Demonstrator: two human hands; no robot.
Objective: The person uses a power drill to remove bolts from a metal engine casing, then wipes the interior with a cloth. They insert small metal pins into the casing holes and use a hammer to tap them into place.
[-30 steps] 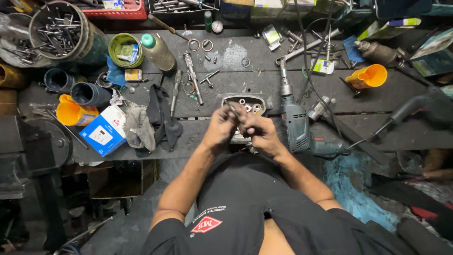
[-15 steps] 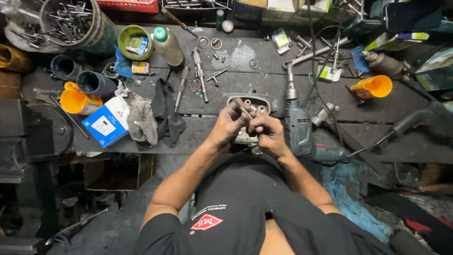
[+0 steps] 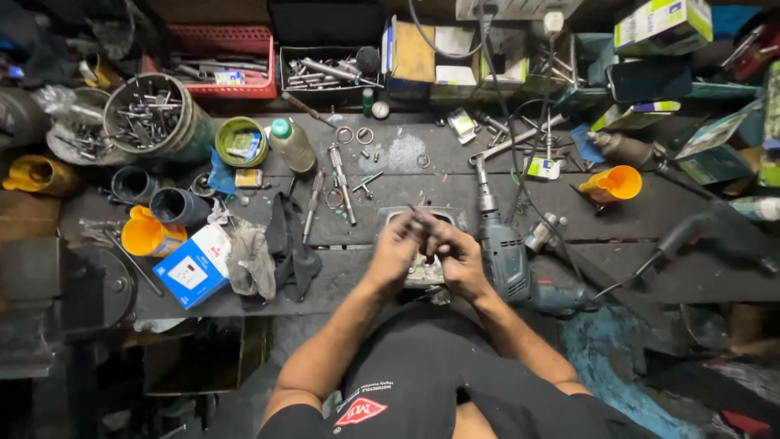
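At frame centre, the left hand (image 3: 396, 250) and right hand (image 3: 455, 254) close together over a grey metal part (image 3: 422, 272) resting at the workbench (image 3: 406, 175) front edge; fingers curl around a thin dark tool (image 3: 418, 218), though which hand grips it cannot be told. The electric drill (image 3: 504, 260) lies just right, within reach.

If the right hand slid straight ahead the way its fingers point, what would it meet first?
The right hand points up-left toward the left hand, so it would likely meet those fingers first, over the grey metal part.

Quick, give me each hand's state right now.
Left hand: fingers closed around a small tool, over the metal part.
Right hand: closed on the metal part.
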